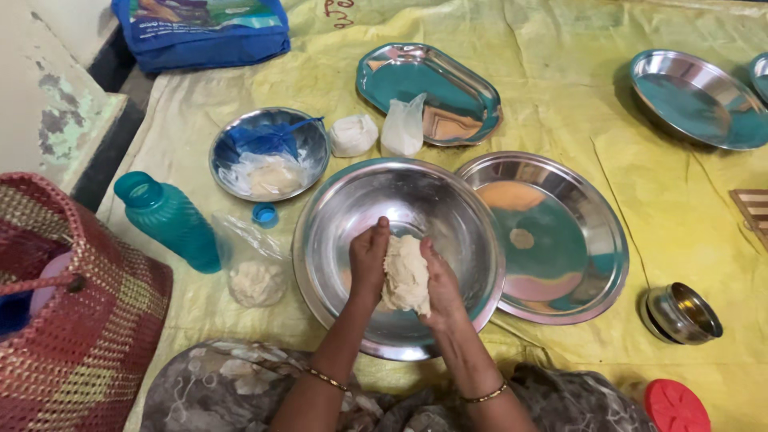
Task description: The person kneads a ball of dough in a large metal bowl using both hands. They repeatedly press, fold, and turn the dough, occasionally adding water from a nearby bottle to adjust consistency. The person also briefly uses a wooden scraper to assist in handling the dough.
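Left hand (369, 258) and right hand (442, 286) press dough lump (406, 274) between them, fingers curled around it, above big steel bowl (336, 216), lower centre of frame. Steel plate (576, 240) touching bowl's right edge. Teal bottle (166, 218) at left.

Counted two steel bowls: one large (400, 200) near centre, one smaller (270, 154) far left. Four steel plates: oval (428, 92), round (552, 236), two far right (700, 96) (760, 76). One teal bottle (168, 220). One dough lump (406, 276). One small steel pot (680, 314).
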